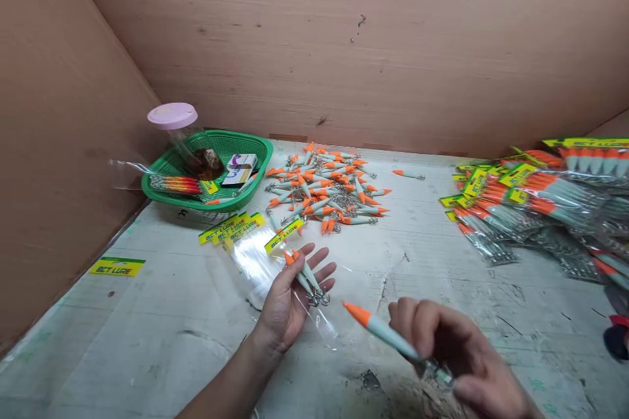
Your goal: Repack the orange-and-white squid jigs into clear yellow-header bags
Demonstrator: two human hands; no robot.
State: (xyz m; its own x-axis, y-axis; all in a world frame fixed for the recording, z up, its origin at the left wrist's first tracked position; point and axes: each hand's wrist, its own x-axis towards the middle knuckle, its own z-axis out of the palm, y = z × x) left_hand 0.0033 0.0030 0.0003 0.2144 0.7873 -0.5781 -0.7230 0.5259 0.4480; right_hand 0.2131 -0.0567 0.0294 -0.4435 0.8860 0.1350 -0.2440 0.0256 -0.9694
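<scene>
My left hand [289,301] is turned palm up, its thumb over a few orange-and-pale-green fishing lures [307,272] with hooks at their near ends. A clear plastic bag [324,326] with a yellow "BCT LURE" header [284,236] lies around or under them; which, I cannot tell. My right hand [452,347], slightly blurred, grips another such lure [386,334] near its hook end, the orange tip pointing at my left hand. Behind my left hand lie flat bags with yellow headers [240,229]. Farther back is a heap of loose lures [329,190].
A green basket [265,150] at back left holds a pink-lidded jar [173,116], a small box [240,169] and packed lures. Filled lure packs [531,203] pile up at right. One lure [409,174] lies apart; a bag header [116,267] is at left. Cardboard walls [344,52] enclose the surface.
</scene>
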